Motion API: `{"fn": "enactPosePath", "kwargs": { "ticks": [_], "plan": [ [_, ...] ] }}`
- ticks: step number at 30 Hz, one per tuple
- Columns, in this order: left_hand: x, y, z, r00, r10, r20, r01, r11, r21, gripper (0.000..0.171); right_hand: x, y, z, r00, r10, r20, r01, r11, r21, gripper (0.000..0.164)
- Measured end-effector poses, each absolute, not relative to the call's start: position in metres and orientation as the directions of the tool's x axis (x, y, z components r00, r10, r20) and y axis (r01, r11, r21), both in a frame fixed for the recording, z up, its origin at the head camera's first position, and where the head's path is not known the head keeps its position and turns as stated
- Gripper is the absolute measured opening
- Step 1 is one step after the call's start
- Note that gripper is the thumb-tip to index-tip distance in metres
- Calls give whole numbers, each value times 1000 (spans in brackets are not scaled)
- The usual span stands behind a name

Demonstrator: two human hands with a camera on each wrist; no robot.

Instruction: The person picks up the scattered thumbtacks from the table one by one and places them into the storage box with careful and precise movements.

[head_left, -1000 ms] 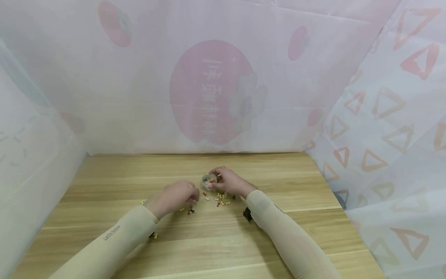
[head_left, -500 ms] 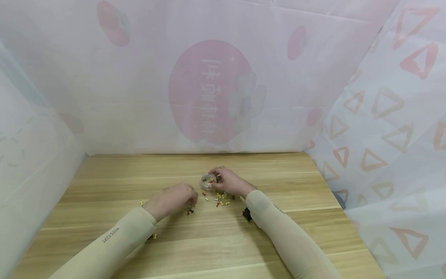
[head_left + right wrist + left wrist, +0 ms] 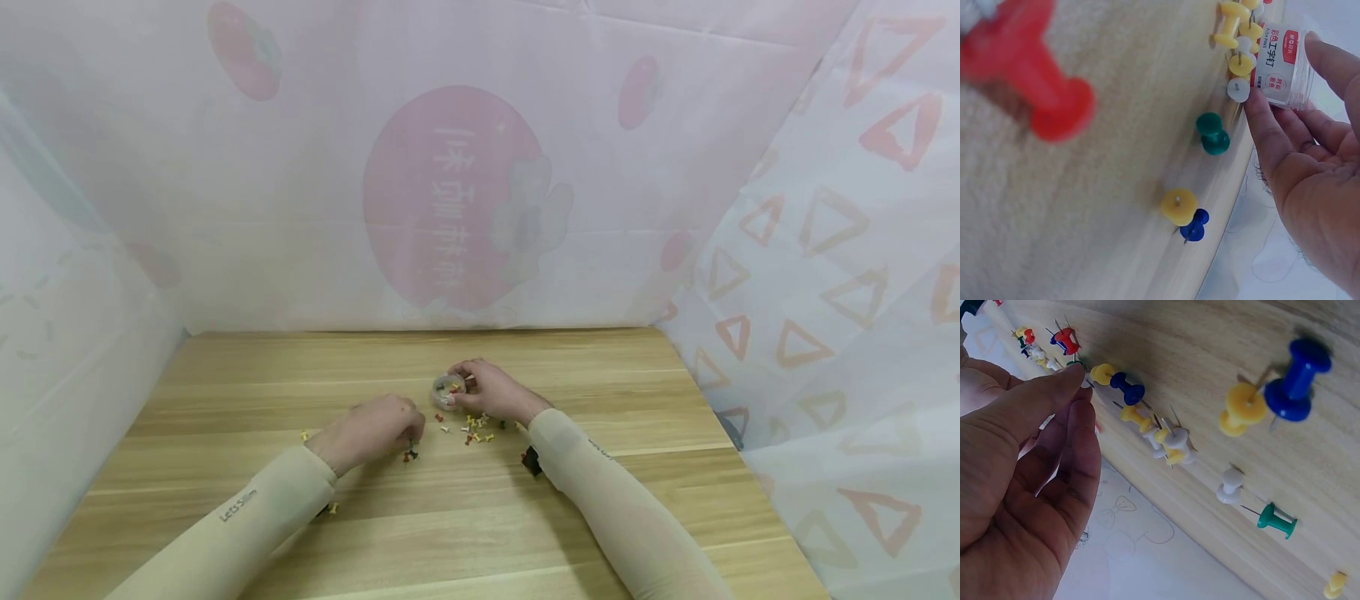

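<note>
My right hand (image 3: 498, 393) grips a small clear plastic jar (image 3: 442, 400) from its right side, thumb on one side and fingers on the other. A red and white label (image 3: 1279, 62) on the jar reads push pins, and a few coloured pins show inside its round mouth. To the left, my left hand (image 3: 375, 432) is low over the table, thumb and forefinger tips pressed together. In the left wrist view they pinch a push pin (image 3: 1087, 382), mostly hidden by the fingers, with a white bit showing. A red push pin (image 3: 1067, 340) lies just beyond those fingertips.
Loose push pins (image 3: 480, 429) in yellow, white, red and green lie in front of the jar. A yellow pin (image 3: 334, 507) lies by the left sleeve, and a black object (image 3: 532, 461) is beside the right sleeve. Printed sheeting (image 3: 300, 208) walls the wooden table (image 3: 465, 533).
My left hand has drawn slightly back to the left and settled over the pins. The right hand and the jar have stayed in place.
</note>
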State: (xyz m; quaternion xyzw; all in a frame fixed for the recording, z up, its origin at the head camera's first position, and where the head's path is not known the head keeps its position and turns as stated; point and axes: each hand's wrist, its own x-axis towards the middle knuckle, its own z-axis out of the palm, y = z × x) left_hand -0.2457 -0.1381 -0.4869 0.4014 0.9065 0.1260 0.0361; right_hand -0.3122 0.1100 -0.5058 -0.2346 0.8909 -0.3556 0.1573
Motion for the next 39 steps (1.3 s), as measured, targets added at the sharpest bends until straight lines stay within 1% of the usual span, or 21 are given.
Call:
{"fn": "enactPosePath", "kwargs": {
  "ticks": [6, 11, 15, 20, 29, 33, 39],
  "plan": [
    [-247, -137, -489, -667, 744, 32, 722, 636, 274, 18, -312, 110, -506, -841, -527, -123, -292, 634, -716, 53],
    [-248, -136, -490, -677, 735, 37, 714, 642, 279, 18, -311, 110, -506, -842, -525, -124, -288, 632, -719, 53],
    [-250, -134, -491, -692, 721, 40, 700, 657, 281, 17, -311, 110, -505, -842, -526, -123, -289, 631, -720, 54],
    [-254, -131, -488, -712, 701, 49, 681, 672, 291, 12, -311, 110, -506, -841, -525, -127, -284, 630, -723, 54],
    [-259, -126, -476, -806, 591, 43, 569, 753, 330, 16, -311, 110, -507, -840, -528, -128, -280, 623, -731, 55],
    [-266, -125, -474, -817, 572, 75, 560, 755, 342, 15, -310, 110, -506, -837, -532, -127, -281, 618, -734, 56],
    [-277, -125, -473, -811, 571, 127, 578, 747, 327, 13, -311, 111, -506, -834, -537, -129, -277, 609, -743, 56]
  ]
}}
